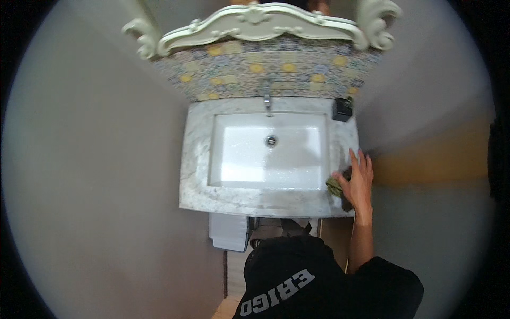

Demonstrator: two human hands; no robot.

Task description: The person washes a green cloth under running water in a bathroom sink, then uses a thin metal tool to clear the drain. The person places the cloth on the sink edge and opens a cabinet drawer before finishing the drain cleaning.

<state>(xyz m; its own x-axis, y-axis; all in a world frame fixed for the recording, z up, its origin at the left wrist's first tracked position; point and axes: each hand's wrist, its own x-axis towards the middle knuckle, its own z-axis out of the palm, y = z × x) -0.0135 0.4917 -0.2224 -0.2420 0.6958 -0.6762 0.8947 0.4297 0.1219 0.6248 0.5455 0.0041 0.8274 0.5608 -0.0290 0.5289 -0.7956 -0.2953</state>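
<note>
My right hand (360,182) presses a bunched green and dark brown cloth (334,186) onto the right end of the marble counter (255,200). The fingers stretch forward toward the wall, and the thumb lies across the cloth, keeping it under the palm. Part of the cloth is hidden by the hand. Just left of it is the white rectangular sink basin (241,159), its surface wet, with a round metal drain (271,141). My left hand does not show.
A chrome faucet (267,98) stands behind the basin. At the back right corner sits a small black box-shaped holder (342,109). Walls close in on both sides, the right wall (419,175) near my hand. An ornate cream mirror frame (260,24) hangs above patterned tiles. A white bin (228,232) is below left.
</note>
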